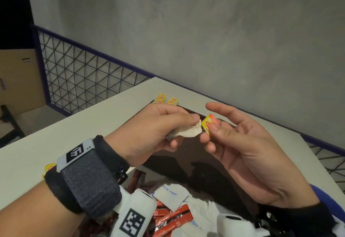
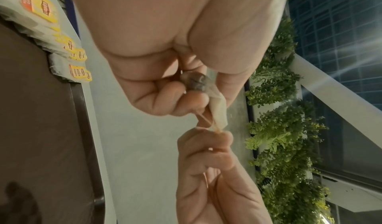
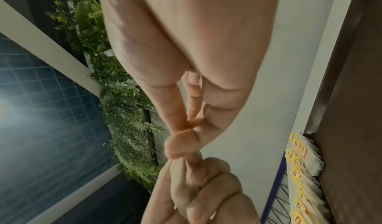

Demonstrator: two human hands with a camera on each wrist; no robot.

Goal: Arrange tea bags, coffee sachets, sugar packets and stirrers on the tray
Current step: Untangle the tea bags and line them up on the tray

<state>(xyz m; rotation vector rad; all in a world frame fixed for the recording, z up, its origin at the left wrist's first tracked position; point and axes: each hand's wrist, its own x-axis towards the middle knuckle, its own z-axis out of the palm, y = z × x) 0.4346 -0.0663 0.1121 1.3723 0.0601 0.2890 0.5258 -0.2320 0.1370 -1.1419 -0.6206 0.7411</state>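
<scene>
Hands: left (image 1: 149, 124) clutching tea bag (image 1: 183, 132), right (image 1: 248, 150) pinching its tag (image 1: 211, 123), tag head-view-only.

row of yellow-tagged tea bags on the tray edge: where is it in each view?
Head: tea bag row at centre, beyond the left hand, on the tray far edge.
Left wrist: upper left, along the tray rim.
Right wrist: lower right.
Shared landmark: the dark tray.

Left hand (image 1: 149, 128) raised, fingers curled, a tea bag (image 1: 188, 131) pinched at the fingertips; right hand (image 1: 242, 143) palm up, tag (image 1: 210, 122) pinched between thumb and forefinger
</scene>
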